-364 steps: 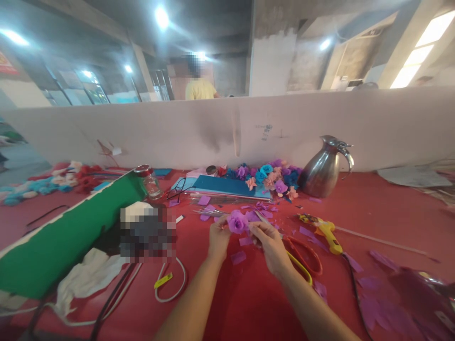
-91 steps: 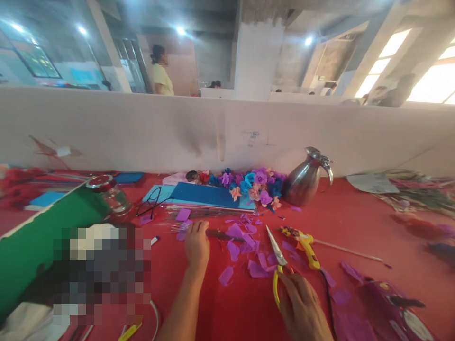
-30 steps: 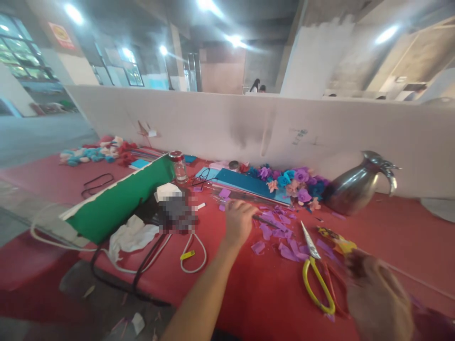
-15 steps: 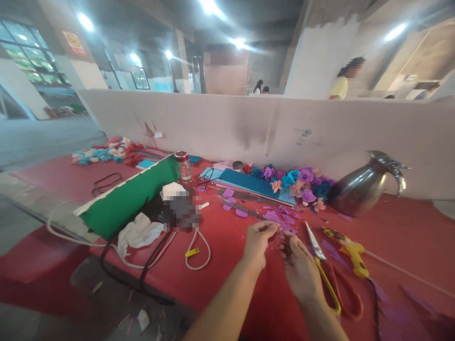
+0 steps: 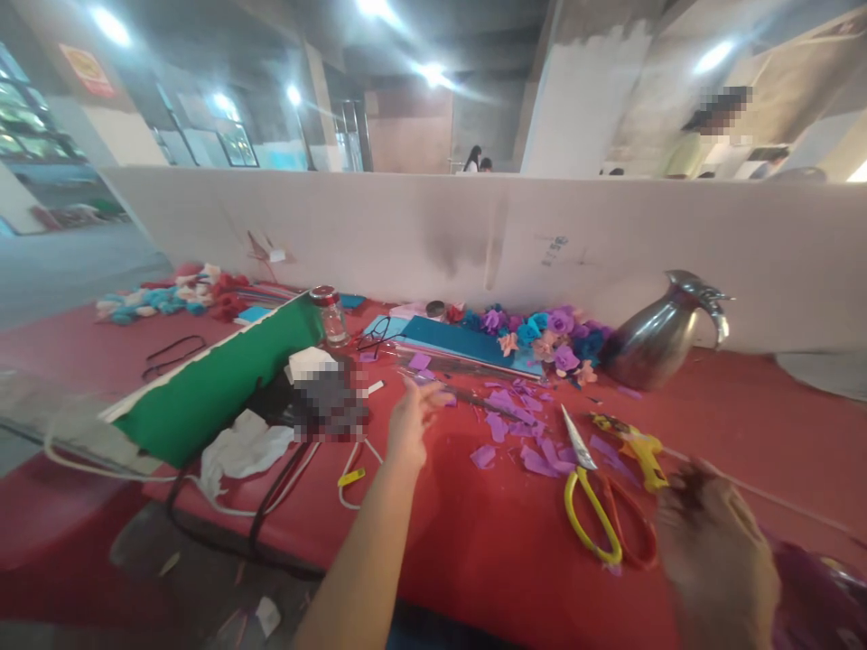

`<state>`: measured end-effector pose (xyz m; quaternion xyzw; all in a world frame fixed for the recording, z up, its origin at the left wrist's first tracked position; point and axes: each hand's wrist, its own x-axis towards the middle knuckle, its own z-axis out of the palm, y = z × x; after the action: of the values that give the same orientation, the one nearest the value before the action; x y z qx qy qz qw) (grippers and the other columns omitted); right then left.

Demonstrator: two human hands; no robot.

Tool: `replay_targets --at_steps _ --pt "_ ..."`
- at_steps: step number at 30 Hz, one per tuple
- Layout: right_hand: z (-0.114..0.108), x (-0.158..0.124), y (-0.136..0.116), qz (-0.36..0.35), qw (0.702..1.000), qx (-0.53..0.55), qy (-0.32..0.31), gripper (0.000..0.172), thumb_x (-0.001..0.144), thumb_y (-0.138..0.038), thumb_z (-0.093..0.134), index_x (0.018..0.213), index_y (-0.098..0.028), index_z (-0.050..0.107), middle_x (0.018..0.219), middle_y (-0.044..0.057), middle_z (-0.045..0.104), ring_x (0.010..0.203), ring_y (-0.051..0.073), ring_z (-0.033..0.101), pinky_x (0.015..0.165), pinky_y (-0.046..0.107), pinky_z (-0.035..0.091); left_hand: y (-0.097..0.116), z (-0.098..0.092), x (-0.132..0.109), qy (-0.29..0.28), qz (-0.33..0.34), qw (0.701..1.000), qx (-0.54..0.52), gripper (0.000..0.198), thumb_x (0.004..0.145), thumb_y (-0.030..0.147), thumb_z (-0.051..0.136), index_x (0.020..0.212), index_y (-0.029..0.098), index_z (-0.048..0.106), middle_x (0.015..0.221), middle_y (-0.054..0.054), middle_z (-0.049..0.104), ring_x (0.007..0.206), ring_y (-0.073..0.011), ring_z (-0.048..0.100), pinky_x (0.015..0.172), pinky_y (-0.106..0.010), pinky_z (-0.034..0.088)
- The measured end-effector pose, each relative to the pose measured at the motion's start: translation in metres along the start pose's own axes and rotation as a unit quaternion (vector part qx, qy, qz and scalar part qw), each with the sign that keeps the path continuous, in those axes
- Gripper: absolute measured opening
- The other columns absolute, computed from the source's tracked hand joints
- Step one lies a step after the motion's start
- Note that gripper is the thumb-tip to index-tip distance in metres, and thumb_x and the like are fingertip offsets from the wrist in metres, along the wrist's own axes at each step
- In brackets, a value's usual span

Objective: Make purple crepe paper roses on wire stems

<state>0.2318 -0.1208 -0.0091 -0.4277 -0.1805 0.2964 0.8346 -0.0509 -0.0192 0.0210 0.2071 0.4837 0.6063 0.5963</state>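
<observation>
My left hand [image 5: 412,422] hovers over the red table [image 5: 515,560] with its fingers stretched toward thin wire stems [image 5: 474,397] and purple paper scraps [image 5: 518,438]; nothing shows in it. My right hand [image 5: 714,546] is low at the right, blurred, its fingers curled round something small and dark that I cannot make out. Scissors [image 5: 591,506] with yellow and red handles lie just left of it. A yellow glue gun [image 5: 637,447] lies beyond the scissors.
A steel jug [image 5: 660,332] stands at the back right beside a pile of paper flowers [image 5: 542,334] and blue sheets [image 5: 467,348]. On the left are a green board [image 5: 209,388], a glass jar [image 5: 331,316], a white cloth [image 5: 244,447] and cables [image 5: 271,506]. A white partition [image 5: 474,235] closes the back.
My hands, together in front of me half a second ago, have parted: the left went forward toward the stems, the right drew back to the lower right.
</observation>
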Motion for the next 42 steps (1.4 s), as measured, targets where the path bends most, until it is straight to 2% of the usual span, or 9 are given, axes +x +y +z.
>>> replay_targets --at_steps 3,5,12,16,25,29,33,36,42 --pt "0.022 -0.025 0.006 0.095 0.995 0.005 -0.025 0.018 0.071 -0.032 0.073 0.084 -0.02 0.07 0.083 0.0 0.066 0.068 0.01 0.059 0.063 0.022 0.049 -0.019 0.012 -0.027 -0.162 -0.041 0.982 0.084 0.037 0.062 0.048 0.075 0.088 0.021 0.074 0.094 -0.012 0.073 0.098 -0.0259 0.064 0.082 -0.033 0.045" --pt "0.038 -0.046 0.017 0.147 0.987 -0.022 -0.053 0.023 0.069 -0.037 0.075 0.084 -0.02 0.07 0.081 0.001 0.067 0.066 0.01 0.059 0.06 0.021 0.049 -0.031 0.022 -0.044 -0.199 -0.031 0.977 0.066 0.045 0.055 0.038 0.082 0.096 0.021 0.073 0.099 -0.012 0.072 0.095 -0.0236 0.064 0.088 -0.034 0.042" --pt "0.054 -0.078 0.04 0.221 0.97 -0.037 -0.094 0.028 0.064 -0.041 0.078 0.083 -0.021 0.073 0.08 0.0 0.07 0.062 0.009 0.056 0.057 0.02 0.046 -0.039 0.022 -0.053 -0.098 -0.039 0.994 -0.04 0.026 0.053 0.03 0.083 0.07 0.014 0.071 0.07 -0.007 0.072 0.067 -0.0147 0.066 0.069 -0.025 0.047" --pt "0.047 -0.071 0.036 0.202 0.974 -0.047 -0.094 0.026 0.063 -0.038 0.079 0.082 -0.021 0.073 0.08 -0.001 0.07 0.06 0.008 0.055 0.055 0.019 0.044 -0.034 0.016 -0.047 -0.05 -0.026 0.996 -0.065 0.026 0.05 0.027 0.084 0.068 0.013 0.071 0.067 -0.006 0.072 0.063 -0.0124 0.066 0.064 -0.022 0.047" --pt "0.013 -0.042 0.021 0.134 0.989 -0.067 -0.01 0.03 0.06 -0.041 0.081 0.07 -0.017 0.067 0.069 -0.002 0.063 0.061 0.008 0.054 0.057 0.018 0.045 -0.027 0.004 -0.038 0.014 -0.015 0.993 -0.12 0.023 0.055 0.02 0.082 0.073 0.014 0.069 0.069 -0.004 0.072 0.066 -0.0125 0.068 0.06 -0.019 0.047" --pt "0.015 -0.049 0.016 0.111 0.984 -0.136 -0.026 0.036 0.067 -0.051 0.073 0.061 -0.016 0.062 0.056 -0.004 0.053 0.051 0.006 0.043 0.048 0.018 0.037 -0.026 0.005 -0.04 0.016 -0.018 0.993 -0.12 0.019 0.059 0.018 0.079 0.074 0.014 0.069 0.071 -0.004 0.072 0.067 -0.012 0.068 0.061 -0.019 0.048" --pt "0.039 -0.072 0.02 0.164 0.954 -0.194 -0.157 0.039 0.065 -0.046 0.075 0.091 -0.018 0.071 0.068 -0.001 0.062 0.058 0.01 0.049 0.054 0.022 0.041 -0.034 0.013 -0.051 0.004 -0.037 0.992 -0.119 0.019 0.058 0.017 0.08 0.073 0.014 0.068 0.07 -0.004 0.071 0.066 -0.0116 0.068 0.06 -0.018 0.048" --pt "0.061 -0.087 0.027 0.192 0.944 -0.172 -0.205 0.043 0.067 -0.044 0.074 0.101 -0.019 0.07 0.077 0.002 0.067 0.063 0.013 0.054 0.056 0.024 0.042 -0.043 0.02 -0.064 -0.021 -0.044 0.993 -0.111 0.024 0.054 0.017 0.082 0.072 0.014 0.068 0.07 -0.003 0.071 0.064 -0.0107 0.066 0.062 -0.019 0.049" --pt "0.079 -0.094 0.038 0.166 0.955 -0.127 -0.21 0.025 0.072 -0.041 0.069 0.082 -0.017 0.071 0.079 0.003 0.068 0.064 0.012 0.053 0.056 0.024 0.04 -0.055 0.025 -0.08 -0.068 -0.032 0.994 -0.08 0.025 0.051 0.019 0.083 0.071 0.015 0.068 0.068 0.0 0.069 0.066 -0.0103 0.065 0.066 -0.02 0.048"
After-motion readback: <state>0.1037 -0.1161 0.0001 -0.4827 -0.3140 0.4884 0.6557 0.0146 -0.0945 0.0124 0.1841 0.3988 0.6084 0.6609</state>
